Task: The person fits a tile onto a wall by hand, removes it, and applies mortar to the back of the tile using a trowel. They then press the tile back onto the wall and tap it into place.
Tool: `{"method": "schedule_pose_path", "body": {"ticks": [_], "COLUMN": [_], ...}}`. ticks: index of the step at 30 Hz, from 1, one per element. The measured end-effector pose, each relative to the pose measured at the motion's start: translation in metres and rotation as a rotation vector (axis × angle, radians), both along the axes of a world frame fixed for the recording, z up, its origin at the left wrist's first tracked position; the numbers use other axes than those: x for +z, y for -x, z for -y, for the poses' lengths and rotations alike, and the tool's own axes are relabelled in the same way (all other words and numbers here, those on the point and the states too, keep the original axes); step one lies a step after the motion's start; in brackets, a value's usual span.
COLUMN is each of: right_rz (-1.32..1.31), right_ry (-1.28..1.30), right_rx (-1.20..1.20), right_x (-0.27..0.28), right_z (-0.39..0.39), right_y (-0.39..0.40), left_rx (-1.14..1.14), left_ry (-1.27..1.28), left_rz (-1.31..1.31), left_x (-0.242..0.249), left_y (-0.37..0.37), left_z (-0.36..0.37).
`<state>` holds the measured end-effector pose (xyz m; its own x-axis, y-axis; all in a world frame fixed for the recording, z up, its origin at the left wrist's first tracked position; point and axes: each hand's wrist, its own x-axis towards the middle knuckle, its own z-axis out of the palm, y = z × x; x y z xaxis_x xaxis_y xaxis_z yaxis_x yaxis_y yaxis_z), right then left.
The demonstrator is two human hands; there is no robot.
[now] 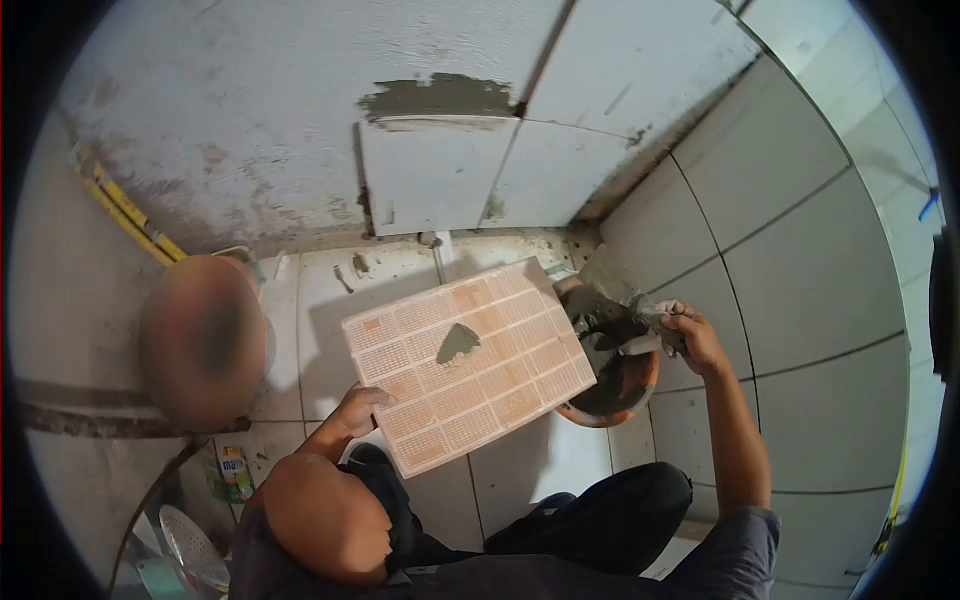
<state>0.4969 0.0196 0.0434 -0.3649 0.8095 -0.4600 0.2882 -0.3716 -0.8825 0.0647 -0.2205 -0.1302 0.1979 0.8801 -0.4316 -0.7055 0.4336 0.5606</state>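
My left hand (360, 409) grips the lower left edge of a tile (500, 390), its ribbed orange back facing up. A small patch of grey mortar (459, 343) lies near the middle of that back. On the right, my right hand (691, 335) is closed round a trowel (650, 322), whose blade is partly hidden by mortar. The trowel is over an orange bucket (640, 388) holding wet grey mortar, beside the tile's right edge.
White tiles (430, 175) cover part of the wall ahead, with a mortar smear (437, 96) above them. A yellow level (128, 208) leans at left near a round blurred object (203, 343). A tiled wall (810, 300) stands close on the right.
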Motion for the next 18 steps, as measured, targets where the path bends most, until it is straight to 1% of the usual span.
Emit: {"method": "schedule_pose_path", "body": {"ticks": [1, 3, 5, 7, 8, 9, 10, 11, 12, 13, 14, 15, 16, 17, 18], "right_rz": [-0.015, -0.091, -0.180, -0.188, -0.156, -0.144, -0.175, -0.139, -0.036, -0.093, -0.120, -0.073, 0.110, 0.196, 0.226], "right_ry": [-0.001, -0.007, 0.003, -0.013, -0.082, -0.089, -0.202, -0.269, -0.426, -0.675, -0.756, -0.921, -0.947, -1.054, -1.149], "right_rx": [-0.002, 0.076, 0.190, 0.250, 0.299, 0.407, 0.511, 0.613, 0.720, 0.822, 0.870, 0.927, 0.996, 1.061, 1.116], "right_x": [0.003, 0.005, 0.009, 0.019, 0.026, 0.029, 0.027, 0.027, 0.029, 0.014, 0.008, -0.003, -0.010, -0.019, -0.044], "right_z": [-0.004, -0.010, -0.014, -0.012, -0.005, -0.003, 0.002, 0.010, 0.020, 0.027, 0.040, 0.057, 0.073, 0.090, 0.103], "right_y": [0.012, 0.035, 0.083, 0.139, 0.177, 0.212, 0.251, 0.291, 0.333, 0.373, 0.413, 0.452, 0.488, 0.520, 0.551], "left_rx": [0.033, 0.010, 0.033, 0.039, 0.082, 0.111, 0.106, 0.097, 0.119, 0.024, -0.075, 0.033, 0.047, -0.016, -0.066], "left_ry": [0.002, 0.091, 0.189, 0.175, 0.129, 0.086, 0.069, 0.049, 0.050, 0.001, -0.041, 0.118, 0.049, 0.080, 0.071], "left_rz": [-0.008, -0.092, -0.135, -0.191, -0.145, -0.097, -0.081, -0.062, -0.063, -0.185, -0.307, -0.168, -0.058, -0.154, -0.135], "left_x": [-0.002, -0.006, -0.002, 0.009, -0.001, -0.010, -0.010, -0.008, -0.002, 0.006, 0.013, 0.016, 0.017, -0.002, -0.043], "left_y": [0.001, 0.002, 0.001, 0.001, -0.001, -0.004, -0.006, -0.006, -0.003, 0.001, 0.004, -0.001, 0.000, 0.000, -0.006], "left_z": [0.002, 0.005, 0.005, 0.006, 0.004, 0.002, 0.001, 0.000, 0.000, 0.001, 0.001, 0.001, 0.003, 0.001, -0.002]}}
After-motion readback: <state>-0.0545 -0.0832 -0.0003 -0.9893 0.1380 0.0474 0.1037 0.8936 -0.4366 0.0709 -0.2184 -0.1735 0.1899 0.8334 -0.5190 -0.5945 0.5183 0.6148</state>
